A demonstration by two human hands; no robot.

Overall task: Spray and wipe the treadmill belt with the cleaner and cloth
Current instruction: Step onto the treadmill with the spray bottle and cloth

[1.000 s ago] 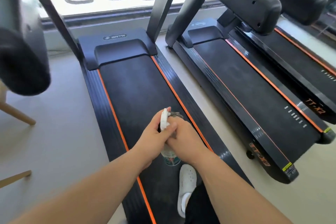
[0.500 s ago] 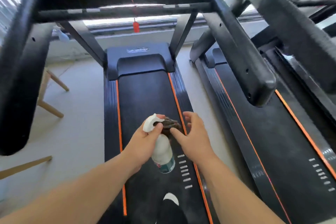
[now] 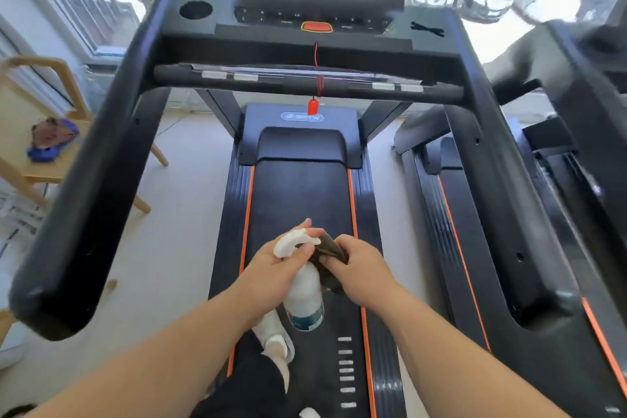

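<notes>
Once open, right fingers (image 3: 343, 243) round cloth (image 3: 327, 248)

Blurred "BFTW" logo on treadmill motor cover (image 3: 300, 142)

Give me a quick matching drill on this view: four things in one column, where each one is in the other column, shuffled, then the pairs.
1. spray bottle
2. cloth
3. red clip
4. blue bundle

A. on the wooden chair
B. gripped by the left hand
C. hanging below the crossbar
D. pinched by the right hand

Pairs: 1-B, 2-D, 3-C, 4-A.
</notes>
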